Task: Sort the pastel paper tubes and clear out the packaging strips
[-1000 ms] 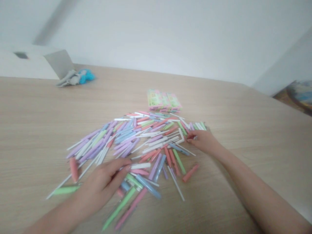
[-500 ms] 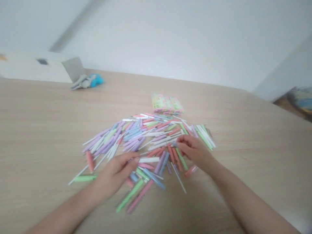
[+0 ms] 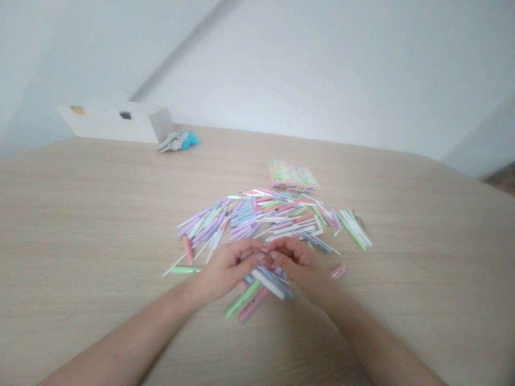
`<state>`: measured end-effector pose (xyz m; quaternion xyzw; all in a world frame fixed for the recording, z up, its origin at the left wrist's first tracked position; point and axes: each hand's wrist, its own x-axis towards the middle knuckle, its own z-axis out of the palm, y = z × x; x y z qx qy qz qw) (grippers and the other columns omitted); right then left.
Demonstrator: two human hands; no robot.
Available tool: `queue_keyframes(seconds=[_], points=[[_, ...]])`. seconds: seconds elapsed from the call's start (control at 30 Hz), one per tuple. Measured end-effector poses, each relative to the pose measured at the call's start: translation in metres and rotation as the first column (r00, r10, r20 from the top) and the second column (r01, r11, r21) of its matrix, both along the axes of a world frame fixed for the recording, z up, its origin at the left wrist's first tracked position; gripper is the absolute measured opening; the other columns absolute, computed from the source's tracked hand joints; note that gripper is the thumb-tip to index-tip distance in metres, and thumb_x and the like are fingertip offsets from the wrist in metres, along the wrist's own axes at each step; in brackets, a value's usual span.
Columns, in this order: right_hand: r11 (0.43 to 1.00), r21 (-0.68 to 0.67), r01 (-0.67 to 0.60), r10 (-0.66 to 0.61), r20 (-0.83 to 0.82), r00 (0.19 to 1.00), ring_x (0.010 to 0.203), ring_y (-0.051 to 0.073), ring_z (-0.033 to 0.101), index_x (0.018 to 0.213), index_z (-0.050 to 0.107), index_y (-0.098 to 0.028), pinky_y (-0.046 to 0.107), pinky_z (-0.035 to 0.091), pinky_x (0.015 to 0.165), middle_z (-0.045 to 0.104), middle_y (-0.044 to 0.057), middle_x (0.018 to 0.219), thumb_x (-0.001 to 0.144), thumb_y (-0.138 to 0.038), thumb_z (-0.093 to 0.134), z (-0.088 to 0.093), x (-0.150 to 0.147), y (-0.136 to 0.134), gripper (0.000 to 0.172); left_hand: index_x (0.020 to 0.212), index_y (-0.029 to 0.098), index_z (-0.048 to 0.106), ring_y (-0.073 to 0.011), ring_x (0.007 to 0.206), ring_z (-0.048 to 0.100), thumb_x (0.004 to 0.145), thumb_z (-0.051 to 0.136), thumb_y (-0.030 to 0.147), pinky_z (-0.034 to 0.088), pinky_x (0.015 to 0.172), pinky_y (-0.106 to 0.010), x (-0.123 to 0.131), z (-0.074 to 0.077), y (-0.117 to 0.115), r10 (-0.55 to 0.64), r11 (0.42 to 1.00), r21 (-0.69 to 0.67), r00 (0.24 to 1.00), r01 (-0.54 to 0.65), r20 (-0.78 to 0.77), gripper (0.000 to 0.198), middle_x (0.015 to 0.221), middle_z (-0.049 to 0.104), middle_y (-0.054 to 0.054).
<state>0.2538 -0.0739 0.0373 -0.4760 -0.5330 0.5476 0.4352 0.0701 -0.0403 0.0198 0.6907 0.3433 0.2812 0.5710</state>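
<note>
A spread of slim pastel pen-like sticks (image 3: 247, 217) lies across the table, in purple, blue, green, pink, red and white. Over its near side my left hand (image 3: 227, 268) and my right hand (image 3: 303, 262) meet, fingertips against fingertips. Both are closed in a pinch; whatever sits between the fingers is too small and blurred to name. A white stick (image 3: 269, 283) slants just below the fingertips beside a blue one, and I cannot tell whether it is held. Green (image 3: 242, 300) and pink (image 3: 254, 305) sticks lie nearer to me, below the hands.
Behind the spread stands a low stack of pink and green printed packs (image 3: 293, 176). A white box (image 3: 115, 123) with a yellow and a dark mark is at the back left, beside a grey and blue crumpled item (image 3: 178, 141). A wall rises behind the wooden table (image 3: 100, 187).
My hands have come together from apart. The white stick that my left hand pinched level now slants below the fingertips. Dark blue and white sticks now lie right of centre. The view has shifted left.
</note>
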Motion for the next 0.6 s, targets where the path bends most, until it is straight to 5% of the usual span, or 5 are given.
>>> queue_keyframes(seconds=[0.33, 0.5, 0.6], points=[[0.998, 0.064, -0.007, -0.002, 0.145, 0.989, 0.066, 0.012, 0.058, 0.094, 0.06, -0.021, 0.023, 0.045, 0.057, 0.062, -0.002, 0.075, 0.085, -0.028, 0.056, -0.029, -0.001, -0.005, 0.012, 0.091, 0.017, 0.062, -0.0097, 0.06, 0.053, 0.092, 0.044, 0.035, 0.044, 0.052, -0.018, 0.0, -0.003, 0.002, -0.029, 0.976, 0.211, 0.988, 0.061, -0.151, 0.026, 0.073, 0.055, 0.001], [0.996, 0.089, -0.003, -0.02, 0.267, 0.964, 0.072, 0.015, 0.06, 0.096, 0.062, -0.02, 0.028, 0.048, 0.065, 0.065, 0.001, 0.08, 0.085, -0.029, 0.056, -0.022, -0.001, 0.006, 0.015, 0.09, 0.018, 0.061, -0.0106, 0.054, 0.053, 0.092, 0.042, 0.04, 0.04, 0.045, -0.018, 0.002, -0.01, 0.002, 0.013, 0.99, 0.141, 0.983, 0.014, -0.184, 0.029, 0.068, 0.052, 0.002], [0.974, 0.225, 0.032, -0.137, 0.465, 0.875, 0.065, 0.015, 0.057, 0.1, 0.063, -0.022, 0.027, 0.045, 0.061, 0.061, 0.001, 0.072, 0.088, -0.03, 0.05, -0.01, 0.013, -0.014, 0.019, 0.088, 0.018, 0.059, -0.011, 0.054, 0.053, 0.091, 0.043, 0.042, 0.039, 0.044, -0.019, 0.0, -0.01, 0.005, 0.053, 0.994, 0.102, 0.983, -0.035, -0.178, 0.029, 0.072, 0.055, 0.001]])
